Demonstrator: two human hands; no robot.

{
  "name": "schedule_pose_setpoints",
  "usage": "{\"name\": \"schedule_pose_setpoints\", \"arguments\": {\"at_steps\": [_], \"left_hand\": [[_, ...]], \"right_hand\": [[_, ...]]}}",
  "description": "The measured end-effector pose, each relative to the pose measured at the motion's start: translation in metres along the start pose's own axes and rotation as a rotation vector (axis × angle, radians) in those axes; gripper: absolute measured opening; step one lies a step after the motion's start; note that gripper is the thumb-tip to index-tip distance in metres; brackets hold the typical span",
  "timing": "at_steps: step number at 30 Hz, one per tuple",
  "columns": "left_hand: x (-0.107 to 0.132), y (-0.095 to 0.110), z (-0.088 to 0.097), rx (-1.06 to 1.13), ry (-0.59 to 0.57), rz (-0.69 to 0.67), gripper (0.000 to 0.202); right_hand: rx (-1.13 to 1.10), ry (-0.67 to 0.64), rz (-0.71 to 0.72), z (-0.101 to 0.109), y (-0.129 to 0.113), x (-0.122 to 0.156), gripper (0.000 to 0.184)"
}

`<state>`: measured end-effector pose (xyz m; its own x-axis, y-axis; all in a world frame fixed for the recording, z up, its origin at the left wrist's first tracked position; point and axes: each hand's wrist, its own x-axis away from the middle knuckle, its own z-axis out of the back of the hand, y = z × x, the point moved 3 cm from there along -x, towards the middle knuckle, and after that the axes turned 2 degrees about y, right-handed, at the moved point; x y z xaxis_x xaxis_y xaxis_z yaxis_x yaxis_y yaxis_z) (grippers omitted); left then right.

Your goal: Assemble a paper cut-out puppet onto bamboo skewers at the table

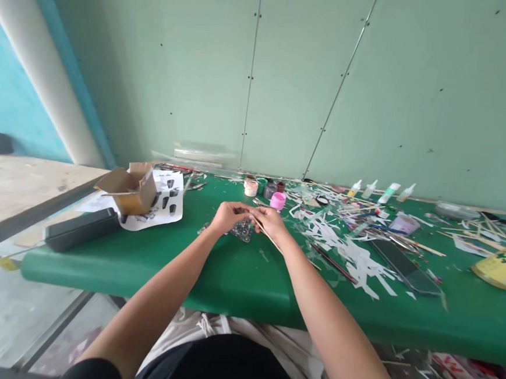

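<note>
Both hands meet above the green table cover, fingertips close together. My left hand is closed in a pinch; whatever its fingertips grip is too small to make out. A thin wooden stick is held in the closed fingers of my right hand, slanting down toward the wrist. Beneath the hands lies a clear packet of small dark glittery pieces, partly hidden by them. Just beyond stand an open pink paint jar and an orange-white paint jar.
At left are an open cardboard box, a printed sheet and a dark case. White paper strips, a brush and a phone lie right. Glue bottles stand behind; a yellow-labelled bottle is far right.
</note>
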<state>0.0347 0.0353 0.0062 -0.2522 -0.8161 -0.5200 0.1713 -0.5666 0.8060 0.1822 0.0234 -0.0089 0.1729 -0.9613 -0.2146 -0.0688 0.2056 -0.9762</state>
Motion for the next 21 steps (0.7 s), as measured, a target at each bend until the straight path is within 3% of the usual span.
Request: {"name": "schedule_pose_setpoints", "arguments": {"at_steps": [5, 21], "left_hand": [[0.0009, 0.0001, 0.0001, -0.035, 0.036, -0.014, 0.036], [0.004, 0.0037, -0.0039, 0.037, -0.005, -0.012, 0.041]], "right_hand": [[-0.003, 0.023, 0.004, 0.002, 0.0034, -0.0029, 0.053], [-0.056, -0.038, -0.058, 0.0039, 0.0034, -0.002, 0.052]]}}
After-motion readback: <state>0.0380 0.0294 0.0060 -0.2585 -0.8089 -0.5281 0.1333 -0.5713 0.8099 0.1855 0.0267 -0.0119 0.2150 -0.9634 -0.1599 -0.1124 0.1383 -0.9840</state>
